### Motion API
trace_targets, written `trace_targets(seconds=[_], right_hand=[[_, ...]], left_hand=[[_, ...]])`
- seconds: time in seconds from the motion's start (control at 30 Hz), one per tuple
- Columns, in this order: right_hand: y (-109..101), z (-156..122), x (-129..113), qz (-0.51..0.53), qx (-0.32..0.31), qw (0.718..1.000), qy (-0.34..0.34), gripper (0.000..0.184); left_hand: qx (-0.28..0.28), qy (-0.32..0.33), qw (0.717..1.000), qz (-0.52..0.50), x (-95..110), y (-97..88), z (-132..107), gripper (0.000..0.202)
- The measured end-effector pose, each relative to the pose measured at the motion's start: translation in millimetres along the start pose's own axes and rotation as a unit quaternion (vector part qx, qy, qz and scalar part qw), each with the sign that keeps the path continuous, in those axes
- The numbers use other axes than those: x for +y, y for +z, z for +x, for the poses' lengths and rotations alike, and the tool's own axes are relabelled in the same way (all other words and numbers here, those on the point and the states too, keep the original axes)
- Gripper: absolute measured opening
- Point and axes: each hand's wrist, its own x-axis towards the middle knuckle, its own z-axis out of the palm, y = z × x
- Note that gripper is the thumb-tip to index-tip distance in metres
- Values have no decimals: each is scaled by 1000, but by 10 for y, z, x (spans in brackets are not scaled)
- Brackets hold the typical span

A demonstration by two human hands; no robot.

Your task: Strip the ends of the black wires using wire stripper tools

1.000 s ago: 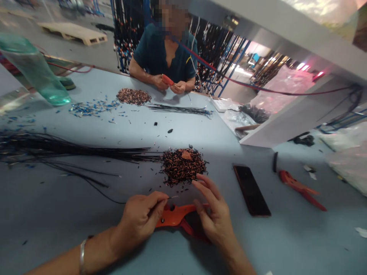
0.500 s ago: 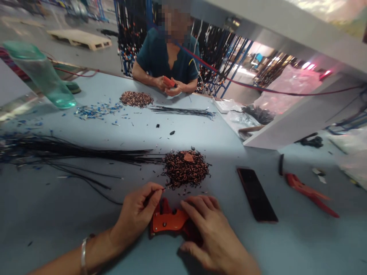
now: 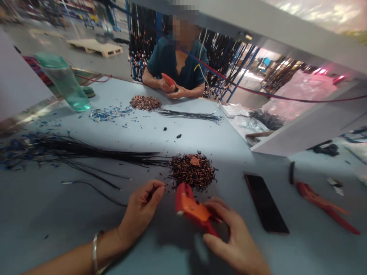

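Observation:
My left hand (image 3: 143,204) pinches a thin black wire (image 3: 100,195) near one end, and a short tip pokes out past thumb and forefinger. In my right hand (image 3: 229,233) is a red and orange wire stripper (image 3: 192,211), gripped by its handles and raised off the table, jaws up and to the left. Just beyond the jaws lies a heap of short black and copper-coloured offcuts (image 3: 192,173), with an orange piece (image 3: 195,161) on top. Left of the heap stretches a bundle of black wires (image 3: 114,153), blue at the far ends.
A dark phone (image 3: 265,202) and a second red hand tool (image 3: 323,204) lie to the right. Across the table (image 3: 137,131) a co-worker (image 3: 177,65) holds a red tool. A green bottle (image 3: 67,84) stands far left, and a white panel (image 3: 304,122) rises on the right.
My right hand has lifted and tilted the wire stripper, swinging its jaws up toward the offcut heap. The left hand still pinches the wire. The whole view has shifted slightly.

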Motion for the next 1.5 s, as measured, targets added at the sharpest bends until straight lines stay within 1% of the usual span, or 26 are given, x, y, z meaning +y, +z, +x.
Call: trace_targets(seconds=[0.03,0.07,0.1,0.13,0.2,0.27,0.3,0.37,0.4,0.5,0.6,0.73,0.83,0.9,0.93,1.0,1.03,1.07,1.1,1.13,1.2,1.27,1.3,1.37,1.43,1.5], right_hand=[[-38,-24,9,85,3,996,21,39],[-60,-49,13,173,-1,984,45,39],[-61,-71,11,258,-3,963,76,42],[-40,-89,4,341,-11,934,108,44],[52,-102,-18,475,-45,865,155,52],[168,-92,-36,554,-83,807,186,55],[221,-82,-37,575,-98,788,198,55],[298,-66,-23,595,-119,765,216,54],[323,-61,-10,597,-125,761,221,54],[366,-63,37,587,-142,767,217,54],[400,-67,73,569,-157,779,213,53],[418,-52,96,559,-151,791,198,52],[391,-61,108,530,-149,814,183,48],[361,-99,104,485,-136,844,182,51],[347,-125,94,446,-117,869,180,53],[330,-169,56,319,-55,934,150,52],[328,-179,28,237,-22,965,110,51],[333,-177,-3,154,4,986,58,49],[342,-164,-34,79,22,997,-2,49],[357,-141,-62,17,30,998,-62,52],[391,-86,-95,-91,39,984,-151,64],[422,-47,-91,-178,54,961,-207,69],[433,-38,-80,-207,60,951,-223,70],[445,-37,-54,-237,66,942,-227,70],[447,-44,-40,-247,70,941,-220,70],[446,-45,-44,-253,71,940,-219,71]], left_hand=[[-1,-5,1000,-8,-4,4,1,21],[-5,-11,1000,-16,-5,8,1,22],[-12,-16,1000,-22,-3,11,0,22],[-20,-21,999,-26,1,14,-1,23],[-32,-28,999,-31,12,17,-4,24],[-35,-33,998,-33,21,17,-4,24],[-35,-33,998,-34,24,15,-4,24],[-35,-32,998,-34,25,13,-4,24],[-34,-31,998,-33,24,11,-4,24],[-33,-34,998,-40,30,7,-11,24],[-39,-46,997,-58,52,1,-20,25],[-48,-50,995,-70,77,-3,-16,25],[-49,-51,995,-74,79,5,-15,25],[-58,-58,994,-78,77,15,-24,24],[-68,-61,992,-82,77,22,-31,24],[-90,-67,989,-91,83,38,-53,24],[-103,-71,987,-101,89,47,-67,24],[-117,-76,983,-118,96,58,-81,24],[-131,-83,977,-145,105,68,-96,23],[-144,-94,968,-181,115,79,-112,22],[-164,-123,942,-266,131,97,-139,18],[-170,-153,914,-335,140,109,-155,19],[-168,-168,903,-358,141,111,-156,21],[-167,-190,890,-379,142,111,-149,23],[-172,-200,885,-384,146,106,-137,21],[-180,-198,884,-384,155,103,-128,19]])
